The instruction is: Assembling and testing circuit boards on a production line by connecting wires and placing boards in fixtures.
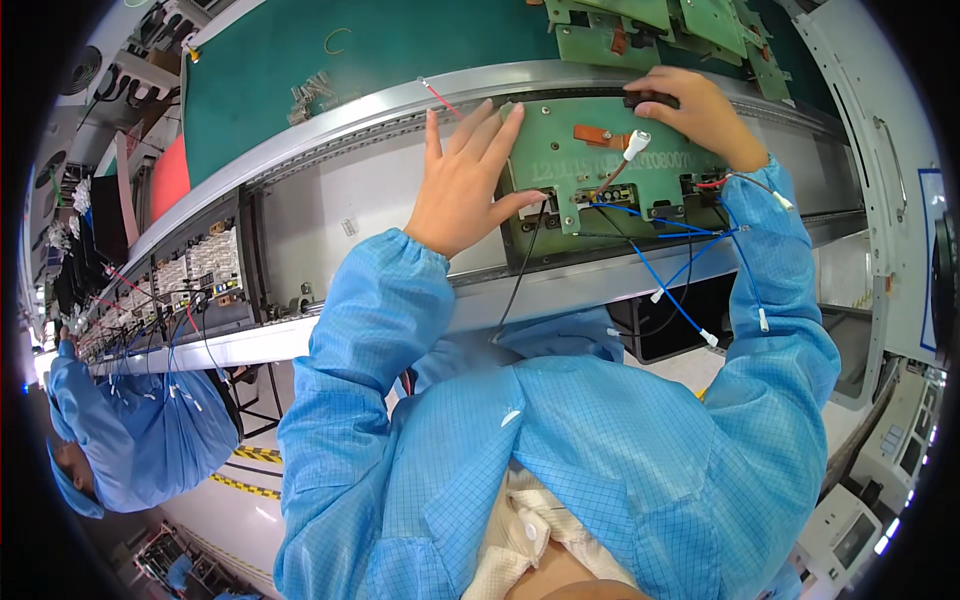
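Observation:
A green fixture plate (pixel 545 135) lies over a circuit board on the conveyor rails in front of me. My left hand (pixel 462 185) is open, fingers spread, at the plate's left end; its thumb points at the spot where a black wire (pixel 527 257) comes out. At the far right edge of the plate, my right hand (pixel 708 112) is closed with the fingers round a small black block (pixel 652 99). On the plate sit a brown latch (pixel 593 134) and a white connector (pixel 637 142) on a brown wire. Blue wires (pixel 660 280) with white plugs hang over the near rail.
More green plates (pixel 610 45) are stacked on the green mat (pixel 390 50) beyond the rail, with several small metal parts (pixel 312 95) on it. Further left along the conveyor stand wired boards (pixel 175 275), beside a co-worker in a blue smock (pixel 150 430). A white cabinet (pixel 890 130) rises at the right.

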Available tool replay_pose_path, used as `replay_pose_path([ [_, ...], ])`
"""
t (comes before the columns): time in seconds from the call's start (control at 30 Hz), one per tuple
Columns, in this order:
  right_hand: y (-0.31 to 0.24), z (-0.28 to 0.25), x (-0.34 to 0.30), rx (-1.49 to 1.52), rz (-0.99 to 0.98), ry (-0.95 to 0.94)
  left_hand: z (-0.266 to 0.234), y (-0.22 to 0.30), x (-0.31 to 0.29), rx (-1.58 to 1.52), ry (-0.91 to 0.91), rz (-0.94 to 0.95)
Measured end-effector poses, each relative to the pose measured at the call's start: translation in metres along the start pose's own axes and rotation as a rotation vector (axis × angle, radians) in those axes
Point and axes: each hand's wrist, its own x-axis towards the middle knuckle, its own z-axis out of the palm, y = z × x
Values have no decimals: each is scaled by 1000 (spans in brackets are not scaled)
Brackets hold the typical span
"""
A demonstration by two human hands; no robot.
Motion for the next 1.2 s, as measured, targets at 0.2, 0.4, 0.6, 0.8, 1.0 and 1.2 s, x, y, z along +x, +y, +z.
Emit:
replay_pose_path([
  [0.2,-5,-51,-81,-19,55,497,-9,-1,-1,-13,98,12],
  [0.4,-40,-29,-183,-108,-40,831,-28,-20,-8,-197,162,5],
  [0.6,56,32,-230,-18,581,592,-26,-27,-33,-321,-109,-322],
  [0.8,52,54,-201,-213,562,411,-45,-15,-88,-335,36,-258],
  [1.0,44,42,-200,-260,544,316,-77,15,-162,-426,178,-379],
  [1.2,36,7,-200,-231,407,266,-96,66,-176,-347,321,-569],
])
